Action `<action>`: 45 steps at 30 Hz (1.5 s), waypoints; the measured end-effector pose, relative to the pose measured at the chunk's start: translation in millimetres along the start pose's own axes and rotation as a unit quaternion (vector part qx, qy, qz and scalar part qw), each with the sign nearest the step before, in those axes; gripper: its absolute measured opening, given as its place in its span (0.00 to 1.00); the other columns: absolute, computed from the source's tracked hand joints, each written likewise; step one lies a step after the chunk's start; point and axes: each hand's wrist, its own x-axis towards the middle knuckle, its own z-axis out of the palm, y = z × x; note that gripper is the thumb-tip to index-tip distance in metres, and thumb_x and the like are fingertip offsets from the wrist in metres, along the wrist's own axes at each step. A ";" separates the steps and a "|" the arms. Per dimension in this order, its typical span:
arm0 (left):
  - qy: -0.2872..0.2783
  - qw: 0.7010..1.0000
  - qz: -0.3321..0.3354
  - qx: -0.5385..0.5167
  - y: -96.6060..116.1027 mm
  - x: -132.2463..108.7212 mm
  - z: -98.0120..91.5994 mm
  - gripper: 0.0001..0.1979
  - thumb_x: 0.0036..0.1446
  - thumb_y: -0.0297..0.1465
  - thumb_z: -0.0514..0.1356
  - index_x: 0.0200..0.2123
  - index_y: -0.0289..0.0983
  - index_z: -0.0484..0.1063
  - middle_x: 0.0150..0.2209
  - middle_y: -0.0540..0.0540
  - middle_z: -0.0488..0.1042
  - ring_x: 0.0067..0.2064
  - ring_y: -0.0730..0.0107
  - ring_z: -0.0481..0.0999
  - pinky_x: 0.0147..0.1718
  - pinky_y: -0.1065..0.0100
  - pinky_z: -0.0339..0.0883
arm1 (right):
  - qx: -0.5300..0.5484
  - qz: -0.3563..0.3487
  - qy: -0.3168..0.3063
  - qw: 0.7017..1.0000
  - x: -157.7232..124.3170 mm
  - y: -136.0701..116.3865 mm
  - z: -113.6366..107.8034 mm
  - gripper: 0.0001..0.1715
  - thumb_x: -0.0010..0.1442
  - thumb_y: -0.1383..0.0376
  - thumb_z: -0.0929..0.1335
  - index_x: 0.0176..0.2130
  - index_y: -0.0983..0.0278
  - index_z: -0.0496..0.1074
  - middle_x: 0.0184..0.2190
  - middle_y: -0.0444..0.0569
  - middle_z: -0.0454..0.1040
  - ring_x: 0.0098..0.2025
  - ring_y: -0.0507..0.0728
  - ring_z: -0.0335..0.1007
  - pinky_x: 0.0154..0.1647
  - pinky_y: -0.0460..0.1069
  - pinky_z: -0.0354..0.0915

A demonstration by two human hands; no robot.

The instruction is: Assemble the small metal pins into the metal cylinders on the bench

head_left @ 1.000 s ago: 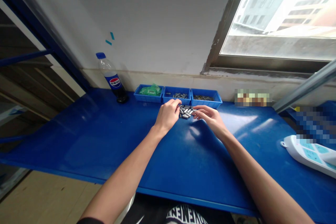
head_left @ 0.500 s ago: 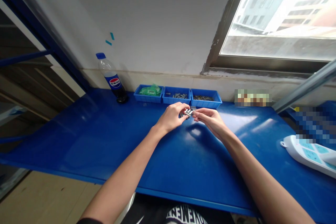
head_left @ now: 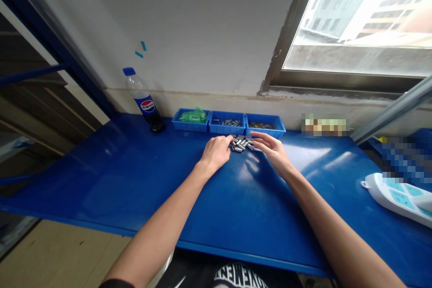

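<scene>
Brightly, a window (head_left: 364,18) lights the blue surface (head_left: 236,216), where metal pieces (head_left: 240,145) lie piled before three bins (head_left: 227,129) along the wall (head_left: 202,31); the right hand (head_left: 274,149) has fingers (head_left: 261,135) apart beside them, the left hand (head_left: 217,150) curls close, grip unclear.

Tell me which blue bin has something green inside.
The left bin, nearest the bottle, holds green plastic; the middle bin and right bin hold small pieces.
</scene>
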 end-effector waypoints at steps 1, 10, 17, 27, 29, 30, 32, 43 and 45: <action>0.003 1.000 0.000 -0.002 -0.4 0.2 0.8 0.17 0.60 0.23 0.58 0.50 0.41 0.77 0.43 0.43 0.81 0.42 0.59 0.81 0.43 0.65 0.72 | -0.005 -0.001 -0.002 1.000 -0.6 -1.0 0.6 0.24 0.57 0.55 0.75 0.53 0.57 0.79 0.53 0.50 0.80 0.57 0.64 0.75 0.60 0.59 0.68; -0.007 0.996 0.090 -0.026 -10.1 -0.8 -15.9 0.12 0.56 0.26 0.62 0.44 0.40 0.78 0.42 0.43 0.80 0.44 0.58 0.78 0.47 0.63 0.71 | -0.023 0.001 -0.014 1.000 -2.7 -3.4 2.5 0.21 0.58 0.54 0.74 0.50 0.58 0.80 0.52 0.50 0.80 0.53 0.62 0.76 0.55 0.56 0.69; -0.048 0.993 0.104 0.004 -17.5 -0.4 -20.7 0.20 0.54 0.18 0.58 0.47 0.40 0.79 0.38 0.43 0.81 0.43 0.58 0.75 0.44 0.63 0.70 | -0.027 0.000 -0.018 0.999 -2.7 -3.5 3.0 0.20 0.59 0.55 0.74 0.49 0.58 0.80 0.50 0.50 0.81 0.51 0.62 0.77 0.54 0.56 0.70; -0.012 0.986 0.157 -0.048 -13.9 4.2 -10.2 0.15 0.64 0.21 0.56 0.48 0.39 0.77 0.42 0.43 0.79 0.46 0.60 0.76 0.49 0.63 0.71 | -0.025 0.016 -0.019 0.999 -3.9 -7.7 4.1 0.19 0.57 0.54 0.74 0.47 0.59 0.81 0.48 0.50 0.83 0.49 0.62 0.78 0.56 0.56 0.70; 0.022 0.979 0.171 -0.112 -12.1 5.1 -9.4 0.14 0.65 0.22 0.55 0.48 0.39 0.77 0.44 0.43 0.78 0.46 0.63 0.77 0.49 0.65 0.72 | -0.026 0.012 -0.020 0.999 -3.7 -7.7 3.9 0.20 0.57 0.54 0.74 0.47 0.59 0.81 0.47 0.50 0.83 0.50 0.62 0.78 0.56 0.56 0.70; 0.043 0.973 0.173 -0.146 -10.8 5.4 -9.3 0.14 0.66 0.23 0.55 0.49 0.38 0.77 0.45 0.42 0.77 0.46 0.64 0.78 0.49 0.65 0.72 | -0.027 0.009 -0.021 0.999 -3.6 -8.1 4.1 0.19 0.57 0.53 0.74 0.46 0.60 0.81 0.47 0.50 0.83 0.50 0.62 0.78 0.57 0.56 0.70; 0.084 0.960 0.167 -0.206 -7.6 5.9 -9.6 0.12 0.66 0.24 0.56 0.48 0.38 0.77 0.45 0.43 0.77 0.44 0.66 0.79 0.48 0.66 0.73 | -0.029 0.006 -0.024 0.999 -3.7 -9.6 5.2 0.19 0.57 0.53 0.74 0.45 0.60 0.81 0.47 0.51 0.83 0.50 0.62 0.78 0.57 0.57 0.70; 0.091 0.882 0.028 -0.461 6.5 6.2 -5.7 0.06 0.55 0.29 0.67 0.36 0.34 0.80 0.37 0.44 0.83 0.39 0.65 0.84 0.40 0.67 0.79 | 0.068 0.045 -0.096 0.992 -11.0 -14.3 15.2 0.22 0.54 0.52 0.78 0.45 0.61 0.80 0.39 0.51 0.84 0.41 0.60 0.81 0.52 0.57 0.72; 0.082 0.872 0.018 -0.482 6.0 7.4 -6.5 0.06 0.53 0.29 0.68 0.35 0.33 0.80 0.36 0.43 0.83 0.38 0.65 0.84 0.40 0.67 0.78 | 0.102 0.052 -0.079 0.990 -11.0 -14.3 16.0 0.20 0.52 0.54 0.79 0.41 0.61 0.80 0.37 0.49 0.83 0.39 0.59 0.79 0.49 0.56 0.72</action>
